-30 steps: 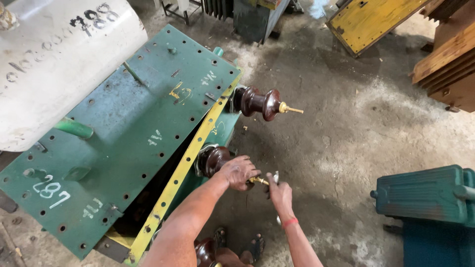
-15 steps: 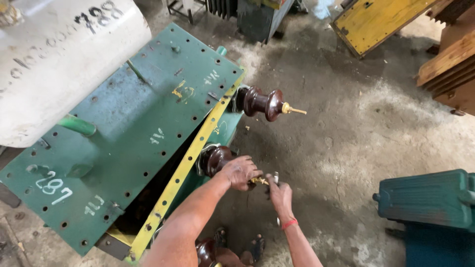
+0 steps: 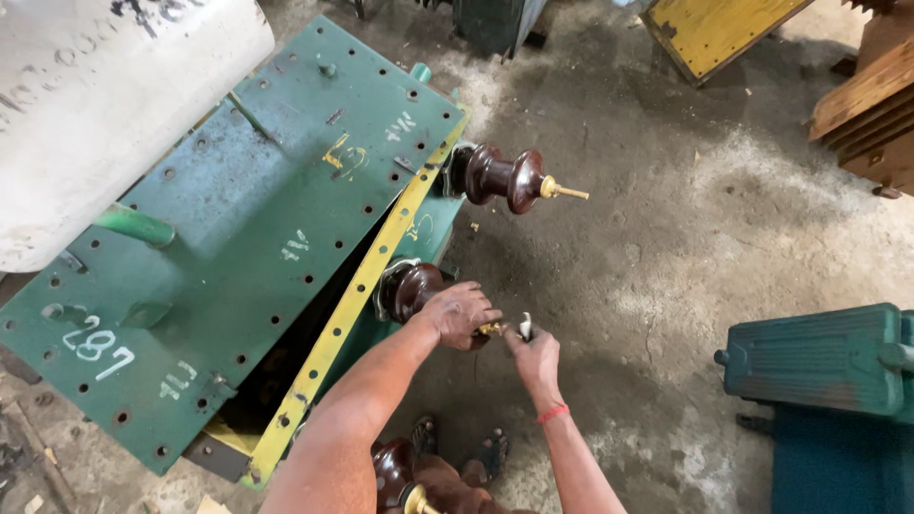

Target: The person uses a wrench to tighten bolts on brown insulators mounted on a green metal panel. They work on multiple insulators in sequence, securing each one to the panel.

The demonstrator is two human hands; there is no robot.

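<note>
**Inspector:** Head view, the only one. A green tank point(image 3: 238, 247) lies tilted on the concrete floor point(image 3: 666, 247), its bolt-holed lid point(image 3: 286, 190) loose over a yellow flange point(image 3: 362, 286). Three brown bushings stick out of the tank's right side. The middle bushing point(image 3: 409, 288) is the one being worked on.

**Clerk:** Where are the hands?

**Inspector:** The left hand point(image 3: 460, 312) is closed over the outer end of the middle bushing, fingers curled round it. The brass stud point(image 3: 491, 328) shows just past those fingers. The right hand point(image 3: 535, 357) is closed round a small metal tool point(image 3: 525, 326), whose head sits at the stud tip. So the stud lies between the two hands, touching or nearly touching both; I cannot tell which.

**Clerk:** Risks?

**Inspector:** In my judgement, three. The tool could slip off the stud, since the grip is small and the reach is downward, and knuckles would strike the porcelain or the flange. Side load on the stud could crack the bushing. The lid rests unbolted above the forearm; a jolt might shift it.

**Clerk:** Anything else nearby?

**Inspector:** The upper bushing point(image 3: 505, 178) stands free, well apart from the hands. The lower bushing point(image 3: 392, 473) sits at the frame's bottom edge beside sandalled feet point(image 3: 457, 452). A second green tank point(image 3: 819, 362) stands at the right.
</note>
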